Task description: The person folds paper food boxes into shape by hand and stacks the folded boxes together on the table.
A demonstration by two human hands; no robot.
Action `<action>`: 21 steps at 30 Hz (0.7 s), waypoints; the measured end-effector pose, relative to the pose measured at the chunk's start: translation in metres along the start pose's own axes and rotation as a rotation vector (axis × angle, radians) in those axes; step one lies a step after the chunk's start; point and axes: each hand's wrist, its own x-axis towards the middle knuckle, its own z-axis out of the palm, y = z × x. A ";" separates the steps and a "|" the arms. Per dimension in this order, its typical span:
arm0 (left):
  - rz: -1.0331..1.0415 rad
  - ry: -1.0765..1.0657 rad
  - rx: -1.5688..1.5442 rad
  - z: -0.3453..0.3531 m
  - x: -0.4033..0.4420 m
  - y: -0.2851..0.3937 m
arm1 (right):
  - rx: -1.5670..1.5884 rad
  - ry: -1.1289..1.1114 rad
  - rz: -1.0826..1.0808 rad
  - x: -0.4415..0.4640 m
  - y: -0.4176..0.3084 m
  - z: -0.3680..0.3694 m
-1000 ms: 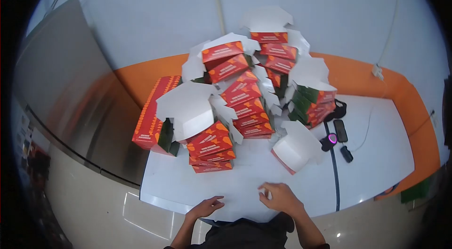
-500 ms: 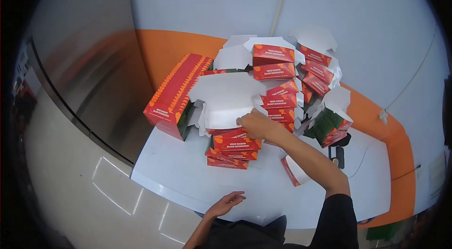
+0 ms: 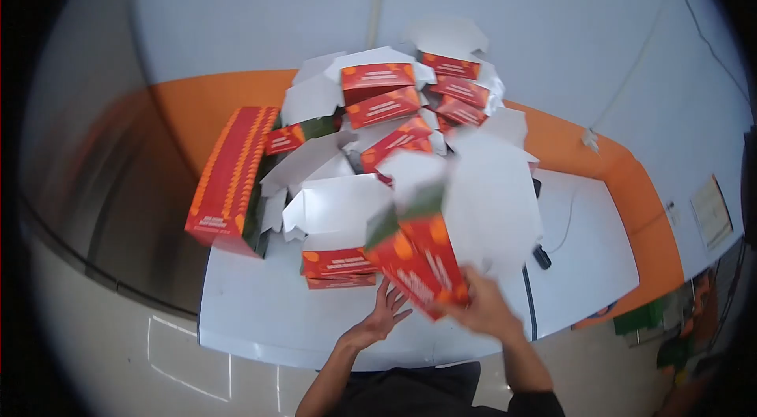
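Note:
My right hand [image 3: 487,309] grips a couple of red and orange cardboard boxes [image 3: 423,265] by their lower right corner. They are tilted and blurred by motion, with green sides and large white flaps raised behind them. My left hand [image 3: 377,325], fingers spread and holding nothing, is just below their left side; whether the fingertips touch a box I cannot tell. Left of the held boxes, a short stack of similar boxes [image 3: 337,262] rests on the table, its white lid standing up. Behind lies a heap of more open boxes [image 3: 384,107] with white flaps.
A long red box [image 3: 229,168] stands at the left end of the white table [image 3: 252,306]. A black object [image 3: 542,257] lies on the right, near a thin cable. An orange-edged panel [image 3: 623,196] and a wall border the back; a metallic surface [image 3: 79,141] rises on the left.
My right hand has drawn boxes from the front stack, toward me and to the right. That stack is lower. My left hand has risen toward the boxes, fingers spreading. The view has shifted right.

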 end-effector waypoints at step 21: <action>-0.041 -0.064 0.388 0.051 0.111 0.005 | -0.207 0.520 -0.215 -0.085 0.026 -0.022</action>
